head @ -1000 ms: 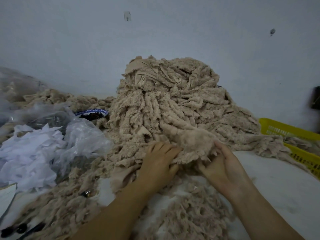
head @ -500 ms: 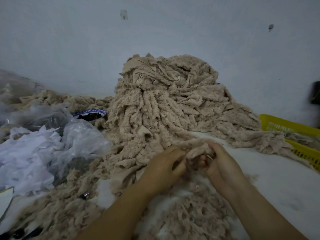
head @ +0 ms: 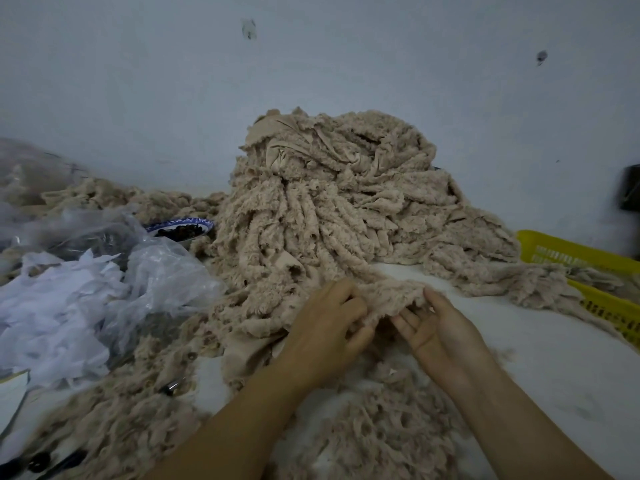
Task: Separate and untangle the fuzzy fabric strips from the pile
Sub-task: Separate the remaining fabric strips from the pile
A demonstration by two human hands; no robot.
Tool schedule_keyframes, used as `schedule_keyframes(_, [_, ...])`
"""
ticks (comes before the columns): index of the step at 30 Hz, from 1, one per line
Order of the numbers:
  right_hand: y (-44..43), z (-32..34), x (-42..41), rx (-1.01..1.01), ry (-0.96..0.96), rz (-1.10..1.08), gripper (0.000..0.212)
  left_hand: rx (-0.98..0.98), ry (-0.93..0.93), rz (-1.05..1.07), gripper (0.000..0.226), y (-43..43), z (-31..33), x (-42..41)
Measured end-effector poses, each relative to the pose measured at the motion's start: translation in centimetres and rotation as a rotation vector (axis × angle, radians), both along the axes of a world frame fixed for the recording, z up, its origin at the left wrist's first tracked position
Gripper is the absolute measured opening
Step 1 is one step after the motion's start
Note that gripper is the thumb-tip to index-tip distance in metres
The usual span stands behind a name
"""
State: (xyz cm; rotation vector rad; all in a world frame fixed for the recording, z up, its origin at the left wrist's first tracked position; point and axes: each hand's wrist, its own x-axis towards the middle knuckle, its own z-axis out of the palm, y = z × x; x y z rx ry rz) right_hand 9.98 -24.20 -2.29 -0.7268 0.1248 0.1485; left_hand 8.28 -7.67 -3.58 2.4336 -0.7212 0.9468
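draping from gripping left hand (head: pixel 329 329) onto upturned, open right hand (head: pixel 441 332), fuzzy strip (head: pixel 393 294)

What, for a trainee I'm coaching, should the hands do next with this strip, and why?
Probably pinch the strip with the right hand and draw it away from the pile: the left hand grips one end, while the right lies palm-up, fingers loose, beside it.

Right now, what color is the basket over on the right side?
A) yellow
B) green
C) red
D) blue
A: the basket at the right edge, with some fuzzy strips trailing into it, is bright yellow.
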Motion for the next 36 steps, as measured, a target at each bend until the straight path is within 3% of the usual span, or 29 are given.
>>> schedule_keyframes(4, [-0.2, 0.1, -0.1, -0.162, -0.03, 0.015, 0.017, -0.225, 0.111, -0.03, 0.035, 0.6, -0.2, 0.1])
schedule_keyframes(7, [0.1, 0.1, -0.3, -0.435, -0.069, 0.03, 0.02, -0.425, 0.275, -0.043, 0.028, 0.3, 0.1, -0.2])
schedule_keyframes(11, [0.3, 0.3, -0.6, -0.554, -0.127, -0.021, 0.029, -0.656, 0.54, -0.04, 0.034, 0.4, 0.4, -0.3])
schedule_keyframes(16, [0.6, -0.1, -1.2, -0.856, -0.422, -0.14, 0.028, -0.869, 0.71, -0.094, 0.047, 0.5, 0.8, -0.6])
schedule_keyframes(18, [0.9, -0.5, -1.4, -1.006, -0.534, -0.044, 0.028, -0.883, 0.73, -0.108, 0.047, 0.3, 0.9, -0.8])
schedule_keyframes(23, [1.6, -1.0, -1.6, -1.163, -0.681, 0.098, 0.06, -0.86, 0.747, -0.127, 0.043, 0.1, 0.8, -0.9])
schedule_keyframes(25, [1.7, -1.1, -1.5, -1.228, -0.723, 0.105, 0.054, -0.894, 0.759, -0.143, 0.041, 0.1, 0.8, -0.9])
schedule_keyframes(29, [1.8, -1.4, -1.0, -1.367, -0.747, -0.035, 0.012, -0.9, 0.743, -0.224, 0.04, 0.4, 1.0, -0.9])
schedule_keyframes(34, [0.6, -1.4, -0.6, -1.345, -0.553, -0.068, 0.015, -0.697, 0.721, -0.192, 0.012, 1.3, 0.9, -0.4])
schedule_keyframes(36, [0.4, -1.5, -0.3, -1.257, -0.527, -0.055, 0.012, -0.675, 0.723, -0.168, 0.012, 1.4, 0.6, -0.2])
